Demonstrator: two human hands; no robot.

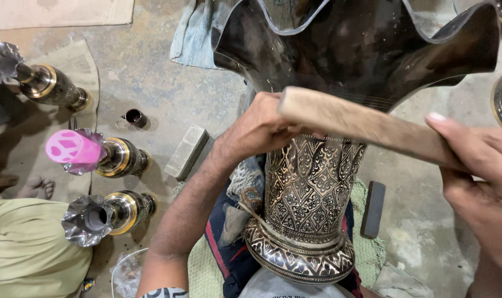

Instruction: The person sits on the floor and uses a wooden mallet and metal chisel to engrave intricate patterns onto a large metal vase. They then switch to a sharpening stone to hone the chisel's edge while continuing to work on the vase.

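Two hands work on a large engraved metal vase [311, 193] that fills the centre of the head view, its fluted dark mouth spreading toward twelve o'clock and its ringed foot resting near six o'clock on a green cloth [366, 248] on the concrete floor [157, 88]. The left hand [259, 129] comes in from seven o'clock and is curled against the vase's neck, just under the flared mouth; what its fingers pinch there is hidden. The right hand [482, 171], at three o'clock, is closed around one end of a wooden handle [361, 124], which slants up toward ten o'clock across the neck of the vase and ends just beside the left hand's knuckles.

A dark rectangular block [374, 208] lies on the floor at four o'clock from the vase, close beside the cloth. A grey stone block [186, 152] lies at nine o'clock, near the left forearm, and a small dark cup [134, 117] stands a little beyond it toward ten o'clock.

Three smaller vases lie on their sides along the left edge: one [41, 80] at ten o'clock, a second with a pink cap [71, 148] over its mouth at nine o'clock, and a third [105, 215] at eight o'clock. Another person's olive-clad leg [25, 248] and bare foot [37, 187] sit at the lower left corner. A pale blue cloth [196, 33] lies at eleven o'clock.
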